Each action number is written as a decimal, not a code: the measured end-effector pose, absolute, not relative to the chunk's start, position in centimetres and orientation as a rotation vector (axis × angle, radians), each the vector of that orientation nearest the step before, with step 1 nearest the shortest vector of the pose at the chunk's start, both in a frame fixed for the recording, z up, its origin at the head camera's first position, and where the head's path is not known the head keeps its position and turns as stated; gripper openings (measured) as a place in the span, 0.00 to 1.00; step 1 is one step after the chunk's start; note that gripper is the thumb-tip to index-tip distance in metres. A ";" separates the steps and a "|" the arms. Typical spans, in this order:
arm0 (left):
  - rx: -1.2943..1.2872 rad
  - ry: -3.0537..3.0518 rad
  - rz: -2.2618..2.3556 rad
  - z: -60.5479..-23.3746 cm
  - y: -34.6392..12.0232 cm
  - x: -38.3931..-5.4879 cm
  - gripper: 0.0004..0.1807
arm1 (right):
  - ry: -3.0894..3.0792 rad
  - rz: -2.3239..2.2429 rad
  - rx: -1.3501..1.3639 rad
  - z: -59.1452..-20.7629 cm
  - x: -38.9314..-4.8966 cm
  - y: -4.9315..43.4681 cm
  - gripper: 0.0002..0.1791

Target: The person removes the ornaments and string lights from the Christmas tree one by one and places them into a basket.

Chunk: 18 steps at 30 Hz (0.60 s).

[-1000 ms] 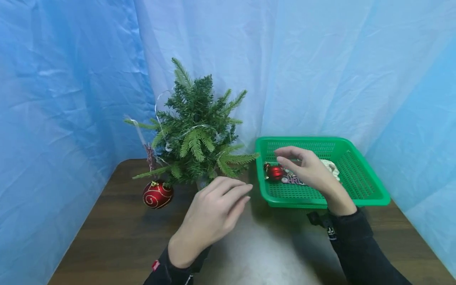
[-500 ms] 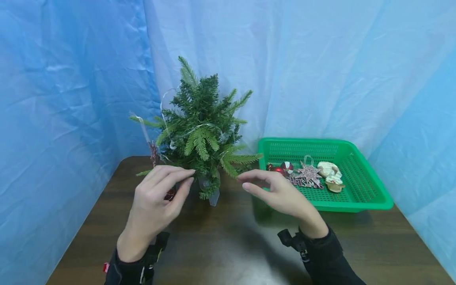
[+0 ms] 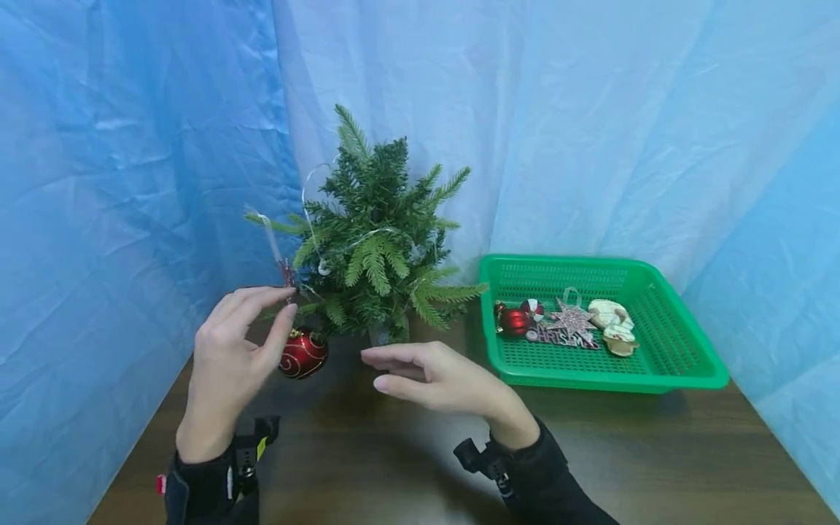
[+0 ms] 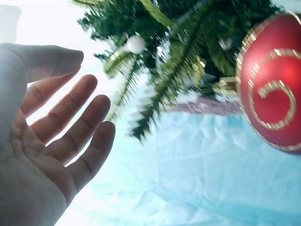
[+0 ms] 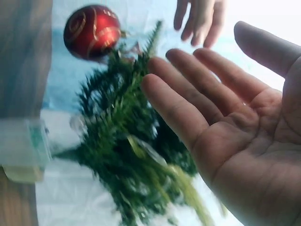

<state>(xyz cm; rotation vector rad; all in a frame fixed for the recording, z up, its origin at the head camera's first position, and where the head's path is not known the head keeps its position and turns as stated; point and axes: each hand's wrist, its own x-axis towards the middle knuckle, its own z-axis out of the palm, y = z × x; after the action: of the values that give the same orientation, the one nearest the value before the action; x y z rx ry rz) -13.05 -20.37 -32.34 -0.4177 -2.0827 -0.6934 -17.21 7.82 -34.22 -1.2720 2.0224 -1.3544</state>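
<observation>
A small artificial Christmas tree (image 3: 377, 248) stands on the table, with a red bauble (image 3: 308, 355) with gold swirls hanging at its lower left. My left hand (image 3: 230, 357) is beside the bauble, its fingers loosely bent and holding nothing. In the left wrist view a gap separates that hand's fingers (image 4: 94, 155) from the bauble (image 4: 273, 89). Above hangs a pinkish glittery ornament (image 3: 286, 272) on a pale ribbon. My right hand (image 3: 440, 372) hovers in front of the tree's base, palm empty and fingers extended in the right wrist view.
A green plastic basket (image 3: 604, 380) sits right of the tree. In it lie a glittery star (image 3: 571, 319), red ornaments (image 3: 513, 321), a pink lettered sign (image 3: 558, 338) and a cream-coloured ornament (image 3: 610, 313). Blue curtains (image 3: 590, 131) hang behind the wooden table (image 3: 367, 467).
My left hand has moved left, across the bauble to its left side. From over the basket, my right hand has come left to the front of the tree. Both stay empty.
</observation>
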 end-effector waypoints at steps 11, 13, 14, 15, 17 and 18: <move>-0.458 -2.240 -0.647 -33.5 -22.8 -13.9 0.21 | 1.983 -1.247 -1.282 -35.8 -16.4 4.4 0.28; -0.487 -2.250 -0.641 -33.7 -23.1 -14.1 0.21 | 2.002 -1.199 -1.293 -36.4 -16.5 3.7 0.31; -0.499 -2.253 -0.640 -33.8 -23.3 -14.2 0.21 | 2.012 -1.178 -1.299 -36.8 -16.6 3.4 0.32; -0.508 -2.257 -0.642 -33.9 -23.4 -14.3 0.22 | 2.016 -1.163 -1.300 -37.2 -16.6 3.0 0.34; -0.519 -2.266 -0.644 -34.1 -23.6 -14.5 0.22 | 2.027 -1.146 -1.279 -37.9 -16.7 2.3 0.38; -0.521 -2.273 -0.646 -34.1 -23.7 -14.6 0.23 | 2.025 -1.153 -1.255 -38.3 -16.8 1.9 0.39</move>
<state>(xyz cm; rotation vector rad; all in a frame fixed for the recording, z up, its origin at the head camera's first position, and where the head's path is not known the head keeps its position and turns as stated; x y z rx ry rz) -14.56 -23.72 -34.15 -0.5212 -2.2731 -0.6462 -16.80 1.86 -38.35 -1.2551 2.0254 -1.1526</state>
